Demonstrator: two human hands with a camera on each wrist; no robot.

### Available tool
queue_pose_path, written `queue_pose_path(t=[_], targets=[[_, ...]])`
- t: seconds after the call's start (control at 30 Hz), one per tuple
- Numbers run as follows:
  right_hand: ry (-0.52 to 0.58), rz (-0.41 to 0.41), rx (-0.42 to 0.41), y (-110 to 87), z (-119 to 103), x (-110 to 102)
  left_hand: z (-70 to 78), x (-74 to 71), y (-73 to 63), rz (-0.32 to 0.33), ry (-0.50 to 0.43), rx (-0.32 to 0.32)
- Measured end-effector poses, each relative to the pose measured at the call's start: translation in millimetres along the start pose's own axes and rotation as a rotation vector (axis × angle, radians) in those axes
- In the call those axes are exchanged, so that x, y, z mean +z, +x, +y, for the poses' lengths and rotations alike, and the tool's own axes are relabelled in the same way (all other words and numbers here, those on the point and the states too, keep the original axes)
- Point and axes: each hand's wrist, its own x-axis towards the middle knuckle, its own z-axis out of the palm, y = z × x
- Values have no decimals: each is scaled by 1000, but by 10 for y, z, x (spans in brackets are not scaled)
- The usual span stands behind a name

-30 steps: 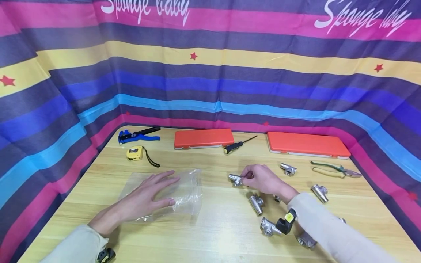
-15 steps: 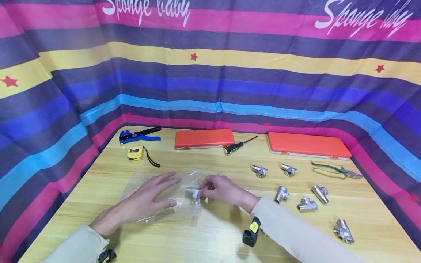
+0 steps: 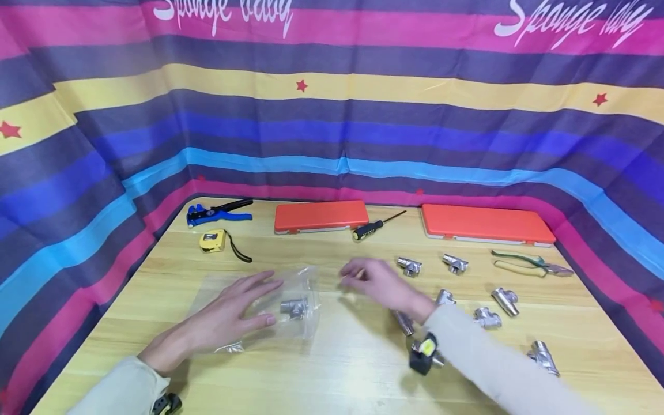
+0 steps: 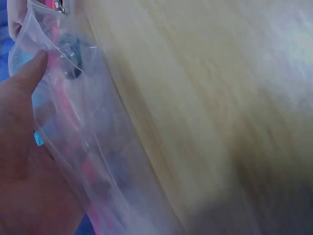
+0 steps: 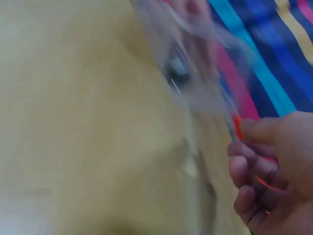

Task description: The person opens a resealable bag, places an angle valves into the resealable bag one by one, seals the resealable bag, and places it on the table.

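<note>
A clear plastic bag (image 3: 218,282) lies on the table under my left hand (image 3: 228,311), whose fingers are spread and nearly straight. Inside the bag, near its right-hand mouth, is one shiny metal tee pipe fitting (image 3: 294,308); the left wrist view shows it as a dark shape (image 4: 71,56) through the plastic, past the thumb. To the right of the bag, my right hand (image 3: 381,282) is above the table, slightly blurred. Its fingers are loosely bent and hold nothing, as the right wrist view also shows. More tee fittings (image 3: 410,266) lie around and partly behind the right forearm.
Along the back stand two red cases (image 3: 321,216) with a screwdriver (image 3: 368,231) between them. Blue wire strippers (image 3: 218,213) and a yellow tape measure (image 3: 212,240) lie at back left. Pliers (image 3: 531,263) lie at right. A striped curtain (image 3: 342,132) surrounds the table.
My right hand carried a tee fitting left into the bag's mouth and let go of it there, then drew back to the right. My left hand has stayed on the bag.
</note>
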Motion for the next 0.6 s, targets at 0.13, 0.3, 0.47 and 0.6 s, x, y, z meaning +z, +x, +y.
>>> queue_pose_path(t=[0.13,0.3,0.47,0.6], targets=[[-95,131,66,-216,312,-536,3,-14,-3,-7,-13,-20],[-122,197,155,-482,607,-902,-6,-20,7,-9,-10,-4],[-210,205,176,-555,751,-960,3,-27,16,-8,-1,7],[-280,186,190,-539,813,-940,4,-3,29,-10,-7,6]])
